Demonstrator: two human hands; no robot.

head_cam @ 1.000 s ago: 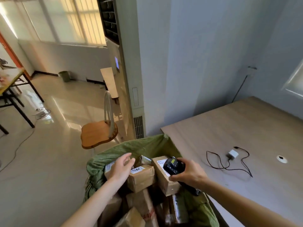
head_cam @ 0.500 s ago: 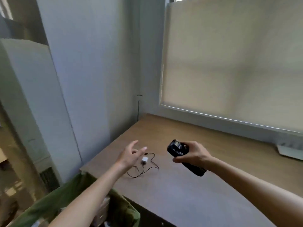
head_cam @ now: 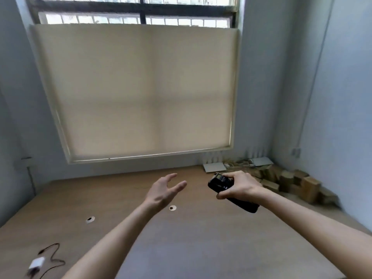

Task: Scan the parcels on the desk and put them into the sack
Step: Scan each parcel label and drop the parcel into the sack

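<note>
gripping a black scanner (head_cam: 231, 191) with curled fingers, the right hand (head_cam: 239, 186) holds it above the wooden desk (head_cam: 191, 244). the left hand (head_cam: 164, 190) hovers beside it, fingers spread and relaxed, holding nothing. brown parcels (head_cam: 291, 182) lie piled in the far right corner of the desk, against the wall. a white charger (head_cam: 37, 262) with a black cable sits at the near left.

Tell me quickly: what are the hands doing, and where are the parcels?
Left hand open, empty. Right hand grips scanner. Parcels piled far right corner of desk. Path unobstructed.
</note>
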